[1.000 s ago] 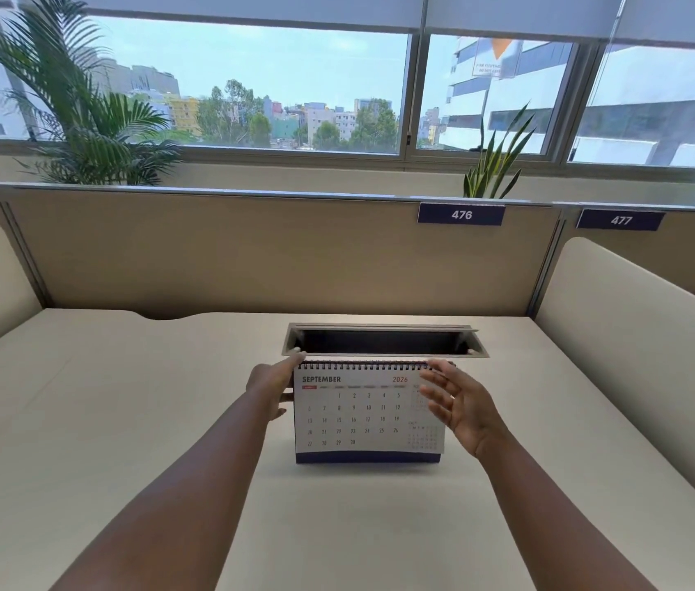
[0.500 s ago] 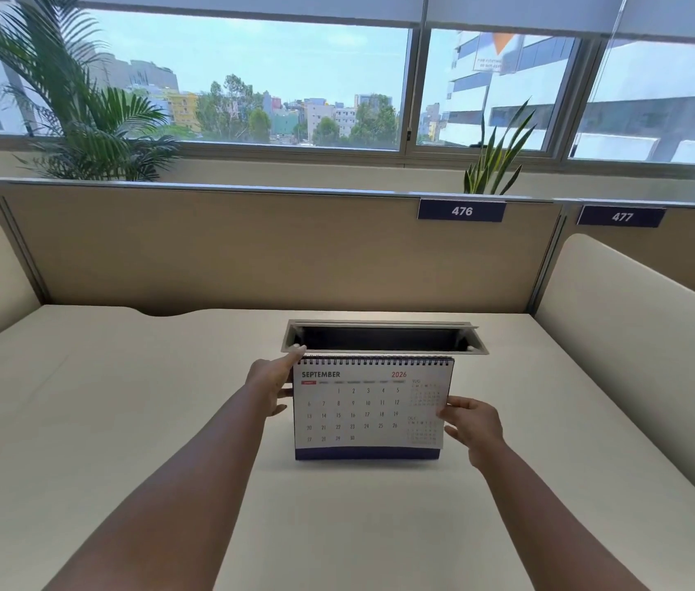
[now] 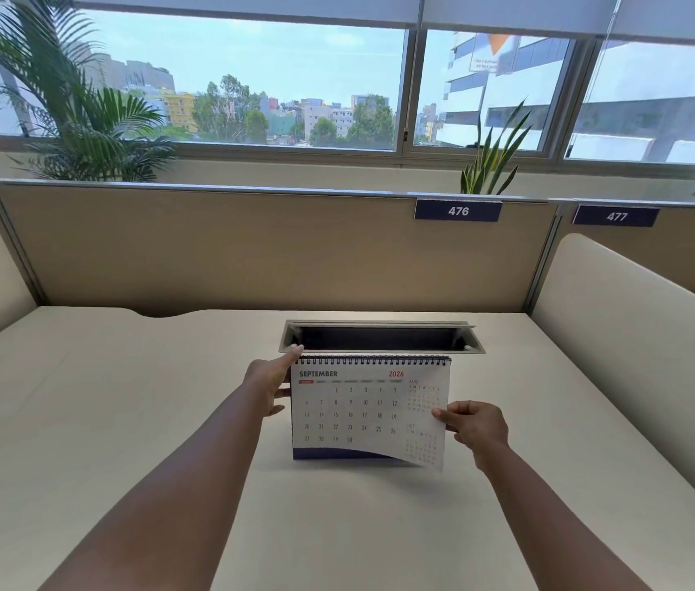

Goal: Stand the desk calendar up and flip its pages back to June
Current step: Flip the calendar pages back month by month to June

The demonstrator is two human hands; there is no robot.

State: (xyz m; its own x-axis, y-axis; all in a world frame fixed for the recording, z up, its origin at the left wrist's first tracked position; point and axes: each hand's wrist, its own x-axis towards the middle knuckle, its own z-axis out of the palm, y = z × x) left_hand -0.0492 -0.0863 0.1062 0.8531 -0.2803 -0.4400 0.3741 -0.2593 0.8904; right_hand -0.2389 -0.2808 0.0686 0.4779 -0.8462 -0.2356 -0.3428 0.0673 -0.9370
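The desk calendar stands upright near the middle of the cream desk, its spiral binding along the top edge and its dark blue base resting on the surface. The page facing the camera reads "SEPTEMBER" in dark letters and "2026" in red, with a grid of dates from 1 to 30 and 2 small month tables at the right headed "AUG" and "OCT". The lower right corner of this page curls forward, away from the base.

The left hand steadies the calendar's left edge, its index finger stretched up to the top left corner by the binding and the other fingers against the side. The right hand pinches the right edge of the front page between thumb and fingers, about halfway down.

Just behind the calendar a rectangular cable tray with a grey metal rim is sunk into the desk, dark inside. Rounded cream side panels rise at the left and right. A tan partition closes the back, carrying 2 dark blue labels: "476" and "477". Behind it a palm and a spiky plant stand before wide windows showing buildings, trees and pale sky.
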